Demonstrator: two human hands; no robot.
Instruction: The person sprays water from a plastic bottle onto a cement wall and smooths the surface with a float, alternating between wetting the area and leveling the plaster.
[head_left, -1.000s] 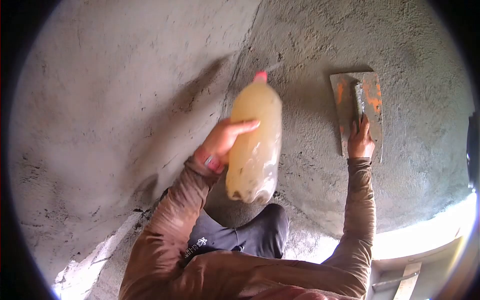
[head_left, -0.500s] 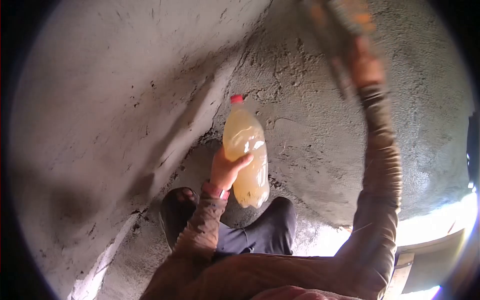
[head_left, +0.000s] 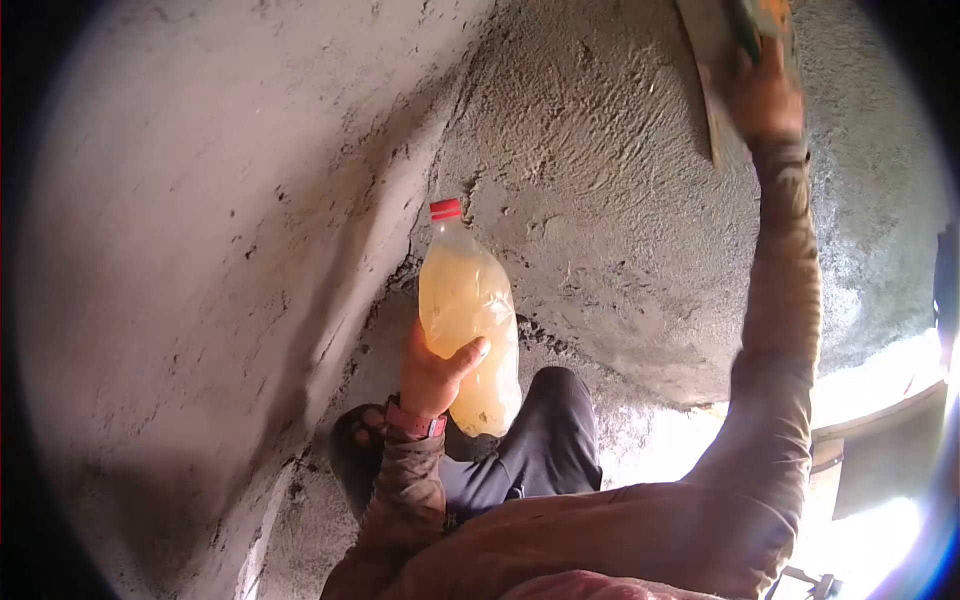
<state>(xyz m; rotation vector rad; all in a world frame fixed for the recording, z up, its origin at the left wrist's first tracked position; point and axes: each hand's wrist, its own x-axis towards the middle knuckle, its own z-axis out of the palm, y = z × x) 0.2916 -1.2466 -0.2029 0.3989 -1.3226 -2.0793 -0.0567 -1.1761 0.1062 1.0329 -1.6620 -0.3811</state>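
My left hand (head_left: 432, 378) is wrapped round the lower part of a large clear plastic bottle (head_left: 465, 290) of cloudy yellowish liquid. Its red cap is on and points up and away from me. My right hand (head_left: 768, 105), arm stretched far out, grips the handle of a plastering float (head_left: 708, 50) against or close to the rough grey wall. Part of the float is cut off by the top edge of the view, and the fingers are slightly blurred.
Damp, textured grey plaster (head_left: 600, 150) covers the wall ahead. A smoother pale wall (head_left: 200, 200) meets it at a corner on the left. My bent knee (head_left: 555, 420) is below the bottle. Bright light enters at lower right, near a curved wooden piece (head_left: 880, 405).
My right hand with the float has swept up and to the right. The bottle in my left hand has shifted slightly left and down in the view.
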